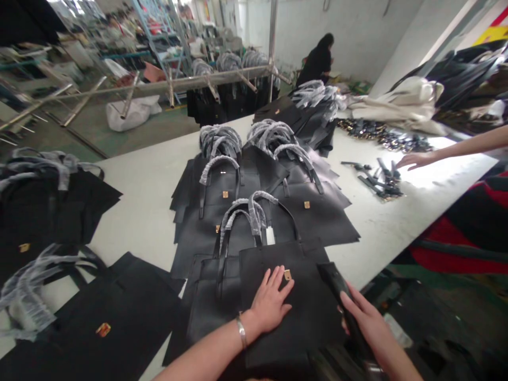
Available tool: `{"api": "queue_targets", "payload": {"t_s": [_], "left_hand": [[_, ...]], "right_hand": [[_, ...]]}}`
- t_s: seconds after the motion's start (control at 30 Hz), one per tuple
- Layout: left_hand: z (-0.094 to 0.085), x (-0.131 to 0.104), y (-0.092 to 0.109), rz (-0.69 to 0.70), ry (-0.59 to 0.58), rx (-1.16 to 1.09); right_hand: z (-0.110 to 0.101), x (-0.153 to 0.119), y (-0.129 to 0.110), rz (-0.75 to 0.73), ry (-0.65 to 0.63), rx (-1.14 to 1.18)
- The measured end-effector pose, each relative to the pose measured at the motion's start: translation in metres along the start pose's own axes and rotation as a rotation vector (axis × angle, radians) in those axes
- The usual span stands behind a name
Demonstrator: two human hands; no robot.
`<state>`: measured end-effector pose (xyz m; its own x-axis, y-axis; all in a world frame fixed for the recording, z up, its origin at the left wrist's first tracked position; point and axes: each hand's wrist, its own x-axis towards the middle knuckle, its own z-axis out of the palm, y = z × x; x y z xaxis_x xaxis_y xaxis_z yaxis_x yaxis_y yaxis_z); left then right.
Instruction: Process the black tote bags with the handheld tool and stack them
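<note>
Flat on a black bag panel [309,301] lies my left hand [272,299], its fingers spread beside a small gold clasp [288,274]. A silver bracelet [241,332] circles that wrist. My right hand [363,312] is wrapped round a long black tool [337,280], whose flat, wide end rests at or just over the panel's right side. What the lower part of the tool looks like is blurred. Plastic-wrapped handles [257,211] stand up from the panels, with a white tag [270,236] between them.
Stacked black bag panels [146,296] with wrapped handles cover the left and middle of the white table [146,174]. Another person's hand [416,160] reaches toward black straps [381,180] at the right. Behind are metal fittings [389,137], a metal rack [151,87] and a seated person [317,61].
</note>
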<state>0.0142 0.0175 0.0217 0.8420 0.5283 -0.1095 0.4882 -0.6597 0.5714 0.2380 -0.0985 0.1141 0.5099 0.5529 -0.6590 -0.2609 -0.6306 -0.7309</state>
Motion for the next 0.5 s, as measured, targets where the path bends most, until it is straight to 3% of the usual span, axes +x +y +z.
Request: {"api": "queue_targets", "payload": {"t_s": [0.13,0.27,0.5], "left_hand": [[0.006,0.0,-0.002,0.043,0.025,0.079],[0.005,0.0,-0.002,0.053,0.029,0.083],[-0.002,-0.002,0.0,0.058,0.043,0.047]], "right_hand": [[0.024,0.032,-0.01,0.0,-0.151,-0.102],[0.038,0.052,-0.027,0.0,-0.195,-0.169],[0.038,0.051,-0.03,-0.004,-0.217,-0.236]]}}
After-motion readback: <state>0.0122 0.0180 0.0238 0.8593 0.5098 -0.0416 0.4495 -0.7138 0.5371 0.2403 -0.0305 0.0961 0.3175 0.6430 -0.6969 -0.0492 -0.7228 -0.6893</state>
